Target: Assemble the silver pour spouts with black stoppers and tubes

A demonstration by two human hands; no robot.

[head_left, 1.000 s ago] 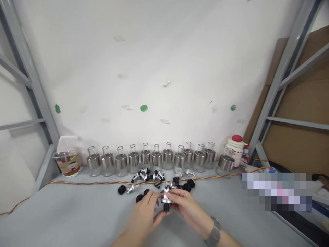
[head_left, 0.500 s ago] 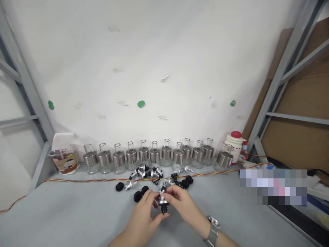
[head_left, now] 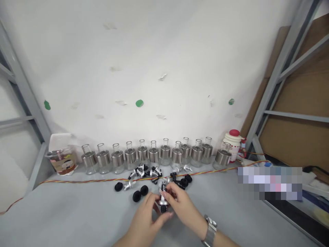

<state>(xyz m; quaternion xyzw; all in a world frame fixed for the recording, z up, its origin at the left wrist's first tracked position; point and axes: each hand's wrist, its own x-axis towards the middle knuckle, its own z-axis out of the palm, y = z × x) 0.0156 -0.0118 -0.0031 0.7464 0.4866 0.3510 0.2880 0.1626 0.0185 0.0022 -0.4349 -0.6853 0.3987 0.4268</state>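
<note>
Between my two hands, near the front middle of the table, is a silver bottle pourer [head_left: 163, 203] with a black ribbed stopper pointing down. My right hand [head_left: 181, 202], with a metal watch at its wrist, pinches the silver body between thumb and fingers. Around the lower end curls my left hand [head_left: 145, 214], its thumb beneath the black stopper and its fingertips at the pourer's left side. Just beyond lie loose silver pourers [head_left: 141, 171] and black parts in a scattered heap. Two black round caps [head_left: 141, 193] rest left of the hands.
Several glass bottles [head_left: 117, 157] with metal bands stand in a row along the wall. A red and yellow twisted cord [head_left: 102, 180] crosses the table. A drink cup [head_left: 63, 161] is at left, a white jar [head_left: 232, 145] with red lid at right.
My left thumb has shifted slightly right under the stopper. The pourer stays in both hands, its stopper end a little higher. The whole view has shifted slightly.
</note>
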